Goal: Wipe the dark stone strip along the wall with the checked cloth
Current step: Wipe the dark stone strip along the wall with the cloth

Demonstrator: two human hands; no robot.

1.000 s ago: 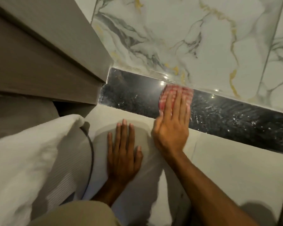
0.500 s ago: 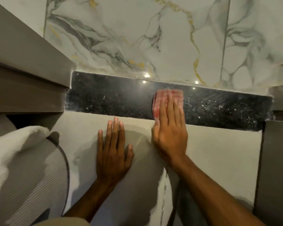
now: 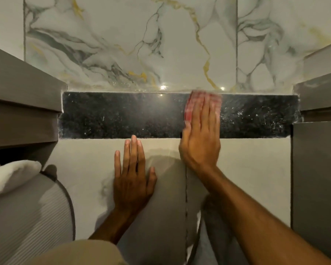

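Observation:
A dark speckled stone strip (image 3: 122,115) runs along the foot of the marble wall, between two grey cabinets. A red-and-white checked cloth (image 3: 194,104) lies flat on the strip, right of its middle, its top edge against the wall. My right hand (image 3: 201,138) presses flat on the cloth with fingers together, covering most of it; the hand is motion-blurred. My left hand (image 3: 132,173) rests palm-down with fingers spread on the pale floor tile just below the strip, holding nothing. White specks show on the strip's right part.
A grey cabinet (image 3: 23,104) stands at the left end of the strip and another (image 3: 317,169) at the right end. The marble wall (image 3: 161,44) rises behind. A white towel (image 3: 10,178) and a ribbed grey surface (image 3: 31,222) lie at lower left.
My right hand has slid the cloth to the right along the strip. The view has swung so the right cabinet now shows. My left hand stays planted on the tile.

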